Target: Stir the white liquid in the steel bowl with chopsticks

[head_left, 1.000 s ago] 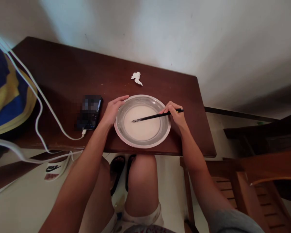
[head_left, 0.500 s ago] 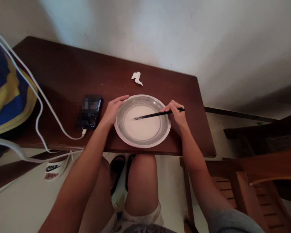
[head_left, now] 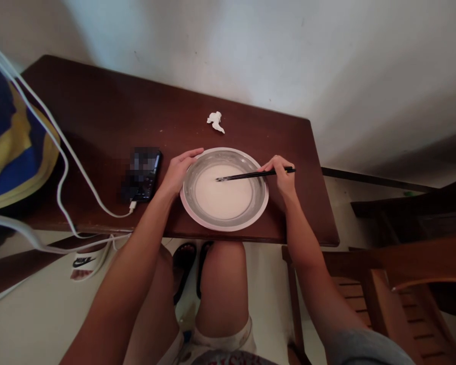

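A wide metal basin [head_left: 259, 205] stands near the front edge of the dark wooden table, with a milky white liquid [head_left: 224, 200] in its bottom. My left hand [head_left: 179, 170] grips the basin's left rim, its fingers along the upper left edge and its thumb side hidden in part. In my right hand [head_left: 281, 172], above the right rim, is a pair of black chopsticks [head_left: 247, 175] held together. They slant leftward over the basin, and their whitened tips are at the liquid's surface near the middle.
A black phone [head_left: 142, 175] with a white cable [head_left: 110, 213] plugged in lies left of the basin. Behind it is a crumpled white tissue [head_left: 216, 122]. A blue and yellow bag [head_left: 15, 137] is at far left; a wooden chair [head_left: 380, 289] stands right. Another person's sandalled foot [head_left: 85, 263] shows below.
My right hand and the chopsticks have shifted slightly right and up, so the tips are a little farther right and back in the basin. My left hand stays on the rim.
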`<state>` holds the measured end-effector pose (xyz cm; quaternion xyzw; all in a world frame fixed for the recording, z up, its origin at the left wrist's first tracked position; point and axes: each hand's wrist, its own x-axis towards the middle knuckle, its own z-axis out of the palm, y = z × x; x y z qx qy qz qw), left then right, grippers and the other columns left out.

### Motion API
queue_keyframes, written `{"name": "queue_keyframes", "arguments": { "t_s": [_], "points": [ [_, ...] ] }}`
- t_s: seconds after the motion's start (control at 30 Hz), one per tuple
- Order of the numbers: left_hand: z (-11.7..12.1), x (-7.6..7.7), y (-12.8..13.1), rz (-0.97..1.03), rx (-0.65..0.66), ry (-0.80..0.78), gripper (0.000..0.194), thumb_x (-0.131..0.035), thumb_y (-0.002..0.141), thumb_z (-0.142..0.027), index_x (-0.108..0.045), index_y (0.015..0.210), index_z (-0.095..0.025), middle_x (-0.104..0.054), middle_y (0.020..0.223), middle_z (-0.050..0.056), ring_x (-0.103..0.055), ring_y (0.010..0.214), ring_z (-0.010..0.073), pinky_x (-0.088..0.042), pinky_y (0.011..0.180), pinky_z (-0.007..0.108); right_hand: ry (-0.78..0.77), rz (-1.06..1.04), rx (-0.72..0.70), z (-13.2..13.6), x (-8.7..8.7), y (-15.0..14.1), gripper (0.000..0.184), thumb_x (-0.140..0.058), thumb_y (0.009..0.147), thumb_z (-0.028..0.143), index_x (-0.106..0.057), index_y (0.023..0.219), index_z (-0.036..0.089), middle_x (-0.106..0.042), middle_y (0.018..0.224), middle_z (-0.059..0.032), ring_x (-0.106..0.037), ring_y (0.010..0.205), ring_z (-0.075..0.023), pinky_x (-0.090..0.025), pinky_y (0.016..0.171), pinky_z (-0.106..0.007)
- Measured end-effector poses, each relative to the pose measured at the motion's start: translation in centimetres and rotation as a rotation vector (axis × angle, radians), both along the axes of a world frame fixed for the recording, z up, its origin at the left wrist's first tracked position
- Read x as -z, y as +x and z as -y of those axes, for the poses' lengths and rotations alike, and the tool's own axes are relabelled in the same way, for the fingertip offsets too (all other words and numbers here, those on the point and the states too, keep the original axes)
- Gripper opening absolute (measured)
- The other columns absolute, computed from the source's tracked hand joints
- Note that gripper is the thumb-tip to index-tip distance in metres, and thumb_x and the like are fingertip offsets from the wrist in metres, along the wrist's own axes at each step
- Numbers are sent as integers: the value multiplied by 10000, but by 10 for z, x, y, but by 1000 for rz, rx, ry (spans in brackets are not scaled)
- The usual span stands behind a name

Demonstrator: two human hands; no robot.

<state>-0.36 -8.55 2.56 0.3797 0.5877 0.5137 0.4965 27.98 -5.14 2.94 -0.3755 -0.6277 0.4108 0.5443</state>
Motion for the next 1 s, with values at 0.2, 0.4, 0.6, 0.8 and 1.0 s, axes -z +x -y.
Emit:
{"name": "queue_keyframes", "arguments": {
  "t_s": [0.2, 0.4, 0.6, 0.8, 1.0],
  "points": [
    [0, 0, 0, 23, -7, -6, 514, -624, 701, -265, -730, 1190, -145, -750, 1092, 89, -684, 953, 231, -532, 945, 392, 59, -83, -47, -1, 2, 6, 506, -559, 927, 504, -572, 494, 241, -657, 509, 2, -590, 514, -140, -472, 597, -322],
    [-1, 2, -1, 49, -19, -10, 495, -640, 690, -263, -744, 1164, -159, -758, 1074, 78, -686, 933, 219, -531, 949, 387, -26, 74, -121, 4, 0, -1, 420, -602, 894, 543, -654, 615, 234, -692, 612, 3, -676, 628, -158, -535, 711, -343],
    [-1, 5, -2, 28, 3, 1, 503, -635, 713, -288, -731, 1191, -163, -753, 1108, 88, -688, 983, 243, -533, 956, 403, 46, -97, 41, -3, -1, 6, 523, -550, 922, 534, -570, 487, 246, -621, 482, 5, -588, 510, -144, -479, 598, -326],
    [-1, 5, -2, 1, 4, 4, 494, -614, 729, -273, -725, 1196, -154, -744, 1126, 97, -684, 1000, 252, -529, 969, 419, -37, 37, -123, 3, 3, -2, 461, -602, 881, 560, -624, 548, 242, -668, 553, 5, -642, 581, -156, -519, 650, -335],
    [-1, 2, -2, -23, 10, 12, 497, -610, 723, -258, -723, 1193, -141, -744, 1121, 93, -672, 1018, 250, -521, 978, 409, 44, -66, 62, -1, -2, 4, 482, -592, 900, 532, -596, 519, 239, -653, 522, 14, -621, 539, -141, -500, 638, -324]
  ]
}}
